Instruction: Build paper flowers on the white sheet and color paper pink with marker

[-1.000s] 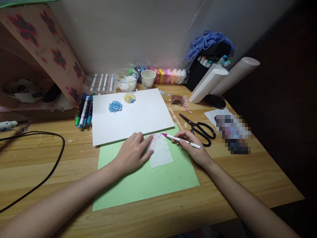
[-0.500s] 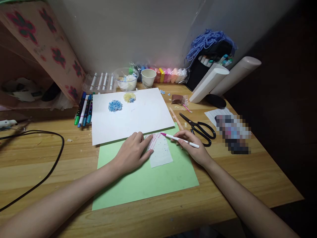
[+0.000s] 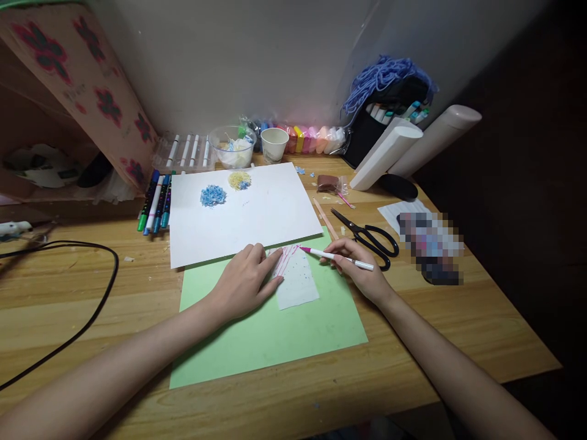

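My left hand [image 3: 245, 275] lies open, its fingers spread over the left part of a small white piece of paper [image 3: 298, 284]. Pink strokes run across the upper part of that paper, and small dark specks dot it lower down. My right hand [image 3: 360, 269] is closed round a white marker pen [image 3: 339, 256] whose pink tip is at the paper's top edge. Beneath the paper is a green sheet [image 3: 275, 342]. A larger white sheet [image 3: 243, 229] overlaps its far edge, bearing a blue clump of shreds [image 3: 213, 195] and a yellow clump [image 3: 239, 180].
Black-handled scissors [image 3: 373, 238] and a wooden stick [image 3: 324, 217] lie beside my right hand. Several markers [image 3: 156, 201] rest left of the white sheet. Behind stand a clear bowl [image 3: 233, 153], a paper cup [image 3: 275, 145] and white tubes [image 3: 389, 156]. A black cable [image 3: 103, 293] curves at left.
The marker pen and my right hand have shifted slightly to the right, the tip sliding a little along the paper's top edge. My left hand stays in place.
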